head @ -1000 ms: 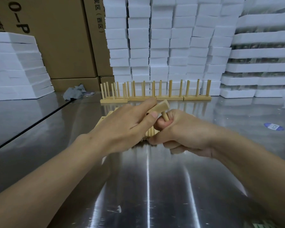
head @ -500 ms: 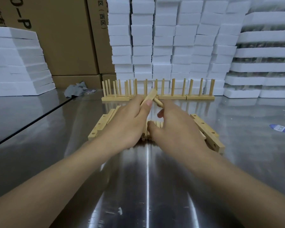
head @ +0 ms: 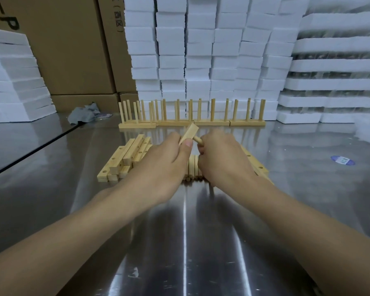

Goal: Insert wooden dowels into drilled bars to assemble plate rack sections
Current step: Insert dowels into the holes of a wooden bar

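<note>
My left hand (head: 165, 165) pinches a short drilled wooden bar (head: 189, 131), tilted up above the table. My right hand (head: 222, 159) grips a wooden dowel (head: 197, 139) whose end meets the bar's side. Under both hands lies a bundle of loose dowels (head: 193, 167), mostly hidden. A pile of drilled bars (head: 124, 160) lies to the left, and more drilled bars (head: 256, 165) show to the right of my right wrist. A row of finished rack sections (head: 192, 119) with upright dowels stands behind.
The shiny metal table (head: 186, 242) carries a blue sticker (head: 342, 160) at the right and a grey rag (head: 84, 114) at the back left. Stacks of white foam blocks (head: 212, 50) and cardboard boxes (head: 73, 45) line the back.
Both hands moved away from me, up over the loose dowels, with the bar and dowel still held. The bar now tilts steeply, and the parts piles have come into view beside my hands.
</note>
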The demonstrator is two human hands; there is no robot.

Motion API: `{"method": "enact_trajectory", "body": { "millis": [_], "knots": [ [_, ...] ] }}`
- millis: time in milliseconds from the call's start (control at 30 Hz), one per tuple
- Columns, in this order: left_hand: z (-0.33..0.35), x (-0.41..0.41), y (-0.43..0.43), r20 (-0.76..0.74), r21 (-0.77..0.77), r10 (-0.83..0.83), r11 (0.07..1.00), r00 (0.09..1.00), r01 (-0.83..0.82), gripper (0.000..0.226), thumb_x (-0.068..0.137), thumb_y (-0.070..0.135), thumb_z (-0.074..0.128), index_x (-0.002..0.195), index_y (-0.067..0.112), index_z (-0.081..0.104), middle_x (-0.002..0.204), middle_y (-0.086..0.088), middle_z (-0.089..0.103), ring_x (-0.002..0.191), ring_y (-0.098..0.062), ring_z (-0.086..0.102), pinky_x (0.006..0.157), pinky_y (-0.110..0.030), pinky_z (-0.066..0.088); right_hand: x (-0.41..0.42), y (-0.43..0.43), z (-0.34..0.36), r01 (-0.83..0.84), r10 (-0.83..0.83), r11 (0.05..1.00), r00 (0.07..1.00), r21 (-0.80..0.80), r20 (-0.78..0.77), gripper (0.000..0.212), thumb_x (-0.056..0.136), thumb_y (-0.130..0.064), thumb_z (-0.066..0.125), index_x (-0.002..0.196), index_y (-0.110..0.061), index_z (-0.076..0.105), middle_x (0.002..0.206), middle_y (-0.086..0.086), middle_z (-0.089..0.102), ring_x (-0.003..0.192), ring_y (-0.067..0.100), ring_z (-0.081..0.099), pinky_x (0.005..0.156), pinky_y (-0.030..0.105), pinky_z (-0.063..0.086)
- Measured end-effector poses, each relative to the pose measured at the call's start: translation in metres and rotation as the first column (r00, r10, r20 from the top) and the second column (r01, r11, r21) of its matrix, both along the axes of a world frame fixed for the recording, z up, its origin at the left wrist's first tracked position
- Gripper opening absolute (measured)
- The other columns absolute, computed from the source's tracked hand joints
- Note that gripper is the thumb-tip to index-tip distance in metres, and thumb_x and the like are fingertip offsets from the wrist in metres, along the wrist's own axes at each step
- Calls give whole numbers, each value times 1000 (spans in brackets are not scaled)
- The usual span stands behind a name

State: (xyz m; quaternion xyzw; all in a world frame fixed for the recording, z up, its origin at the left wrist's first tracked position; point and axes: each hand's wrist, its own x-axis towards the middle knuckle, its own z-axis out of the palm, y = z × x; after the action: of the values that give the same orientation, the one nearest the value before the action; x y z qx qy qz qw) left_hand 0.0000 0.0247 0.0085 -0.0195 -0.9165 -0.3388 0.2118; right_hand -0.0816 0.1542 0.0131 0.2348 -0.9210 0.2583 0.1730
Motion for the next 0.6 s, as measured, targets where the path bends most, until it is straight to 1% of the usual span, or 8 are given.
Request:
{"method": "enact_trajectory", "body": {
  "millis": [100, 233, 300, 367, 433, 500, 533, 600],
  "knots": [
    [7, 6, -7, -59, -136, -41, 990, 997, 32, 33, 105, 59, 24, 88, 36, 41, 68, 1, 55, 59, -8, 50, 57, -33, 42, -1, 5, 5, -114, 146, 979, 970, -167, 195, 39, 86, 6, 55, 60, -20, 43, 55, -5, 49, 45, 10, 48, 40, 23, 37],
    [16, 7, -22, -27, -278, -121, 954, 992, 109, 32, 109, 62, 24, 100, 40, 44, 63, 2, 53, 58, -13, 51, 51, -27, 36, 7, 15, 15, -248, 345, 926, 861, -284, 373, 51, 85, 12, 54, 53, -21, 31, 37, -15, 27, 32, 6, 27, 35, 18, 27],
    [19, 7, -28, 4, -328, -170, 931, 985, 162, 34, 110, 61, 25, 105, 34, 45, 65, 2, 54, 58, -15, 50, 55, -33, 36, 12, 23, 19, -311, 451, 887, 743, -341, 494, 56, 85, 12, 59, 55, -24, 28, 46, -8, 27, 39, 9, 26, 37, 21, 26],
    [22, 7, -31, 13, -342, -224, 915, 975, 215, 33, 112, 62, 26, 104, 36, 45, 71, 4, 57, 60, -16, 51, 57, -35, 37, 16, 32, 24, -385, 565, 825, 542, -415, 622, 61, 87, 12, 62, 63, -27, 22, 55, -2, 24, 44, 12, 21, 39, 22, 21],
    [21, 6, -33, -11, -336, -257, 911, 966, 238, 31, 110, 65, 27, 103, 41, 46, 72, 5, 58, 63, -17, 54, 58, -36, 40, 14, 38, 26, -438, 633, 768, 402, -468, 662, 64, 90, 9, 66, 68, -27, 18, 57, -3, 21, 43, 11, 18, 38, 20, 20],
    [19, 2, -34, -44, -308, -256, 923, 966, 231, 28, 109, 68, 27, 103, 50, 48, 74, 7, 59, 68, -15, 57, 62, -39, 44, 8, 42, 26, -469, 658, 745, 401, -474, 637, 58, 92, 0, 73, 66, -25, 27, 56, -4, 30, 44, 9, 26, 41, 21, 27],
    [18, 0, -36, -69, -303, -240, 930, 968, 209, 28, 109, 69, 27, 105, 53, 49, 77, 8, 61, 71, -13, 60, 64, -39, 45, 6, 42, 27, -481, 650, 755, 457, -446, 608, 48, 92, -8, 77, 68, -20, 37, 60, -4, 39, 47, 9, 36, 45, 22, 35],
    [17, -4, -46, -149, -305, -172, 945, 974, 120, 28, 110, 70, 26, 103, 55, 48, 81, 14, 61, 69, -8, 60, 61, -36, 47, 0, 42, 26, -444, 565, 824, 610, -350, 556, 29, 87, -26, 85, 93, -15, 59, 82, -6, 63, 68, 8, 62, 65, 26, 54]
  ]
}}
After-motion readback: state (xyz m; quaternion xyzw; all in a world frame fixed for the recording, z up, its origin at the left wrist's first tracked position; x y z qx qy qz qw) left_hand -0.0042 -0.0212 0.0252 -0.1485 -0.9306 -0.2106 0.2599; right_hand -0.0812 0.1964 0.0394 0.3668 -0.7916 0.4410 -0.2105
